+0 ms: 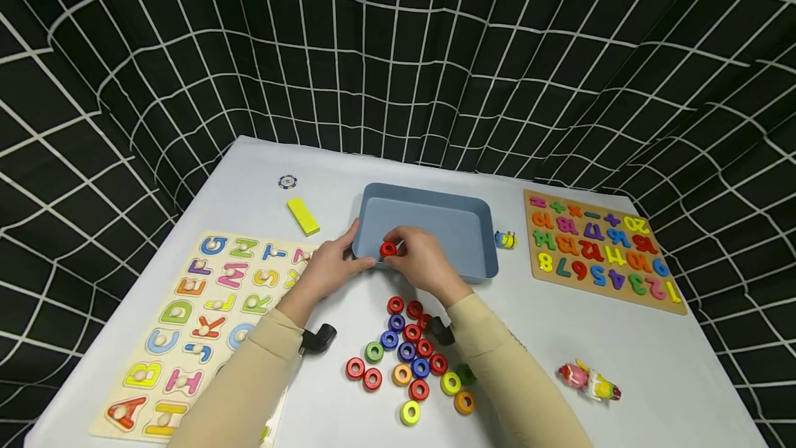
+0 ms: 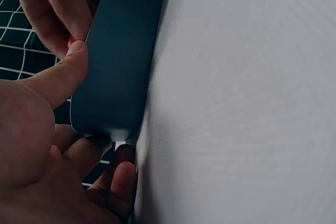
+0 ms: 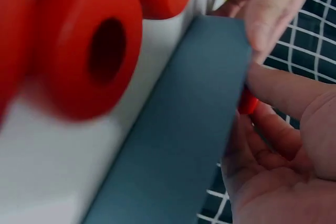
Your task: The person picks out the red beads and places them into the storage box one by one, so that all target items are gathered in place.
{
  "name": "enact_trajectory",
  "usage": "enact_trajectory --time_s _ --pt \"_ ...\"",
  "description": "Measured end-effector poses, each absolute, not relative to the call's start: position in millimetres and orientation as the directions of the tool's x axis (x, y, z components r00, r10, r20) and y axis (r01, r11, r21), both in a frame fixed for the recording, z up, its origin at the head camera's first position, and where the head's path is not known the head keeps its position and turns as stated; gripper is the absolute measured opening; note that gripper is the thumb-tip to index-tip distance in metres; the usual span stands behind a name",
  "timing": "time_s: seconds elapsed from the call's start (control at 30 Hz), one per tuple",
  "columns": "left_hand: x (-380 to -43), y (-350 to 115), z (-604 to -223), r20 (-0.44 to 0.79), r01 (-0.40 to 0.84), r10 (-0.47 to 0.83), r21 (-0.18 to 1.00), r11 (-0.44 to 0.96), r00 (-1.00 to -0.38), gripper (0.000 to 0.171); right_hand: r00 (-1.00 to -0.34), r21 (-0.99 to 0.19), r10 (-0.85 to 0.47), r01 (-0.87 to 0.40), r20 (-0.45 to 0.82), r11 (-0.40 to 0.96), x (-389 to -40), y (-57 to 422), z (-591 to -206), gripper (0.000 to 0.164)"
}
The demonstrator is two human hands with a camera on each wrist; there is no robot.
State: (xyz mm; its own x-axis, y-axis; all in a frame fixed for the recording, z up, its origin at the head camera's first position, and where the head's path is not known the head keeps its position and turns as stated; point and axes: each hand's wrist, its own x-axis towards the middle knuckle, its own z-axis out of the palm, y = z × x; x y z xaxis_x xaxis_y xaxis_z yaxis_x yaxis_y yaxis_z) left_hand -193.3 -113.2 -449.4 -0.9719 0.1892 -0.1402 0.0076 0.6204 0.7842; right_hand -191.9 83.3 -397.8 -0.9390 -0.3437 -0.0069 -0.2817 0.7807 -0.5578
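Observation:
A blue-grey tray [image 1: 429, 220] lies at the back middle of the table in the head view. My left hand [image 1: 332, 265] holds its near left corner, the thumb [image 2: 71, 72] at the rim and the other fingers round the corner. Over the tray's near edge, my right hand [image 1: 423, 258] pinches a red ring [image 1: 388, 249] between thumb and fingers. In the right wrist view that red ring [image 3: 247, 101] is partly hidden behind the tray wall. Between my forearms lie several loose rings [image 1: 407, 351] in red, blue, green, orange and yellow.
A letter puzzle board [image 1: 205, 358] lies on the left, partly under my left sleeve. Further back are a yellow block [image 1: 302, 216] and a round chip [image 1: 287, 182]. Right of the tray are a small blue-and-yellow figure [image 1: 506, 240], a number board [image 1: 597, 247] and a colourful toy figure [image 1: 589, 381].

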Motion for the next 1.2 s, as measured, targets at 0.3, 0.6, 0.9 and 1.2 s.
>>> enact_trajectory --time_s 0.3,0.6,0.9,1.2 --pt "-194.0 -112.9 -450.1 -0.113 0.035 0.192 0.776 0.630 -0.975 0.087 -0.935 -0.562 -0.341 -0.231 -0.098 0.794 -211.2 61.7 -402.2 0.031" --pt "-192.0 -109.4 -446.0 -0.135 0.016 0.190 0.775 0.632 -0.972 0.087 -0.960 -0.654 -0.280 -0.217 0.008 0.725 -201.2 88.9 -387.4 0.026" --pt "-191.9 -112.2 -443.4 -0.161 -0.024 0.167 0.785 0.619 -0.973 0.087 -0.978 -0.698 -0.209 -0.134 -0.023 0.704 -156.6 133.5 -376.6 0.011" --pt "-192.2 -111.6 -451.6 -0.183 -0.042 0.165 0.783 0.621 -0.969 0.089 -0.927 -0.649 -0.296 -0.079 -0.232 0.756 -114.5 155.1 -415.5 0.016"
